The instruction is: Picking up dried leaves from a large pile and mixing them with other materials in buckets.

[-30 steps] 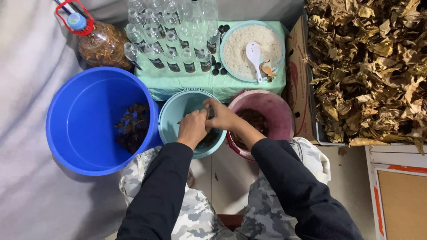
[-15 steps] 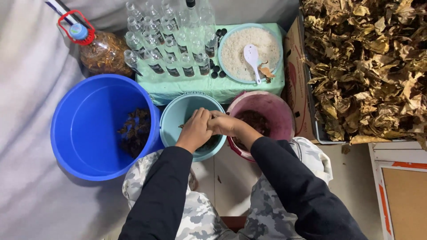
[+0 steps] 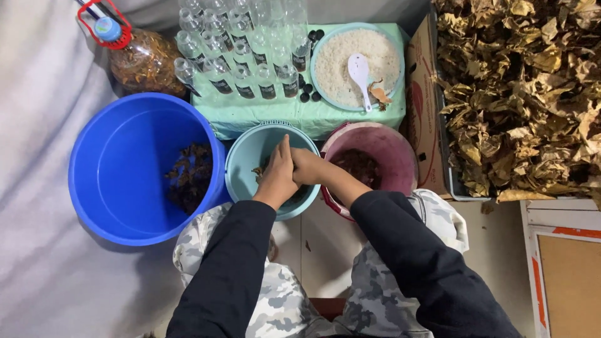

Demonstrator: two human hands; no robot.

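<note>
At the floor's right edge, a box of dry leaves (image 3: 526,94). Left of centre, a blue tub (image 3: 113,181) with dark scraps. Then a maroon bowl (image 3: 391,156), and a teal bowl (image 3: 250,153) between them. Over the teal bowl, left hand (image 3: 278,172) and right hand (image 3: 308,168) pressed together, clenched on dark leaf bits (image 3: 258,170). Best kept low over that bowl to catch crumbs.

A large blue plastic bucket (image 3: 119,181) holds dark scraps; behind it, clear plastic bottles (image 3: 244,44), a rice bowl with white spoon (image 3: 360,72) (right: dried brown leaves (image 3: 526,94)).
</note>
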